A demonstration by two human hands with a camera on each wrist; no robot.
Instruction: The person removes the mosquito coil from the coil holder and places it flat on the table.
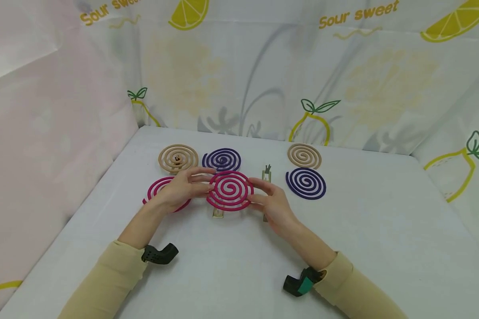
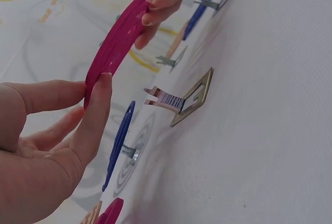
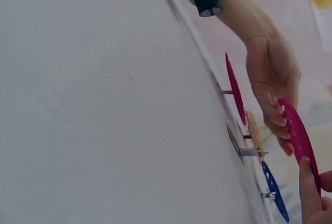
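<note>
Magenta flat spiral coil pinched at opposite rims by L hand & R hand, fingertips curled on its edges, held above thin metal stand w/ folded-up prong on white woven cloth

The left hand covers much of a pink coil behind it. The right wrist view cuts off the right hand at the frame's corner.

"Sour sweet" stands in yellow letters on the lemon-printed backdrop cloth; a barcode, unreadable, marks the metal stand.
</note>
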